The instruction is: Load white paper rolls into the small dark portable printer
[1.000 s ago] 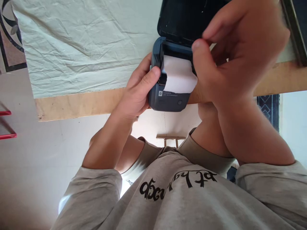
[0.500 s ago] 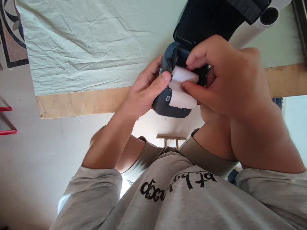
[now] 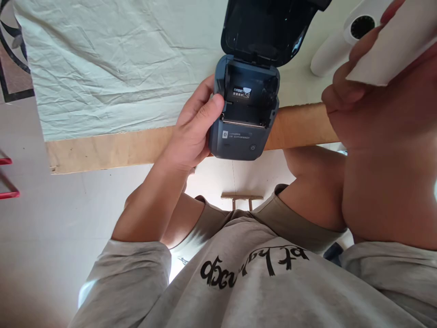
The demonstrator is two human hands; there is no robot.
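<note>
My left hand (image 3: 200,120) is closed around the left side of a dark blue portable label printer (image 3: 239,146), thumb over its edge. The printer's black lid (image 3: 262,32) is swung up, and its paper bay shows bare apart from a small printed sticker (image 3: 242,92). At the right edge of the view my right hand (image 3: 351,86), up close and partly out of frame, grips a white paper roll (image 3: 403,50) with a loose end hanging down. The roll is clear of the printer.
A pale green cloth (image 3: 119,68) covers the table, with a bare wooden edge (image 3: 112,148) along the front. White cylinders (image 3: 327,54) lie at the back right. Below are a wooden stool (image 3: 241,197) and a red-framed object (image 3: 8,195) at the left.
My right hand has lifted the paper roll out of the printer and carried it up to the right. The printer has shifted slightly left, still in my left hand.
</note>
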